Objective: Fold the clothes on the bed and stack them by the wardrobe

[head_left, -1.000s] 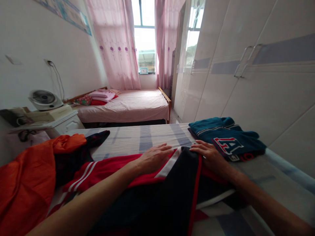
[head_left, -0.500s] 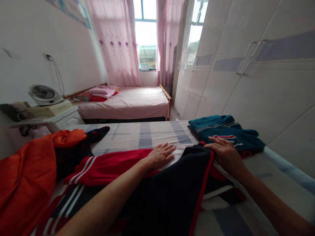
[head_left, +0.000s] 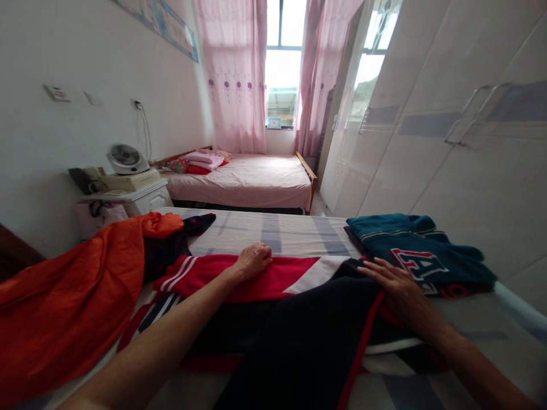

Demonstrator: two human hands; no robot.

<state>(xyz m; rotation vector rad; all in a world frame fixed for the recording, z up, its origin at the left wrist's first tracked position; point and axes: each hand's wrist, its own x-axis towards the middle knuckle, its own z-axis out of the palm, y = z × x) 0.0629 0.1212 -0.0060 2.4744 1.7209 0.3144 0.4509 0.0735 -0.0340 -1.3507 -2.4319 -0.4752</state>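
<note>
A navy, red and white jacket (head_left: 294, 336) lies spread on the bed, its red sleeve (head_left: 277, 278) folded across the body and two white stripes near the cuff. My left hand (head_left: 253, 263) rests on the upper edge of that sleeve, fingers together and slightly bent, not gripping. Over the jacket's top right corner lies my right hand (head_left: 395, 287), palm down with fingers stretched out. Close beyond it sits a folded teal sweatshirt (head_left: 461, 259) with a letter A on the front. Part of the jacket is hidden under my forearms.
An orange garment (head_left: 98, 285) lies at the left over a dark patterned one (head_left: 164, 253). The striped bed sheet (head_left: 231, 230) shows behind the jacket. Beyond are a pink-covered bed (head_left: 256, 179), a cabinet with a fan (head_left: 126, 158), and a white wardrobe (head_left: 427, 188) along the right.
My left hand has slid left along the sleeve, from its white part onto the red. My right hand stays at the jacket's corner with its fingers straighter. The view has turned left.
</note>
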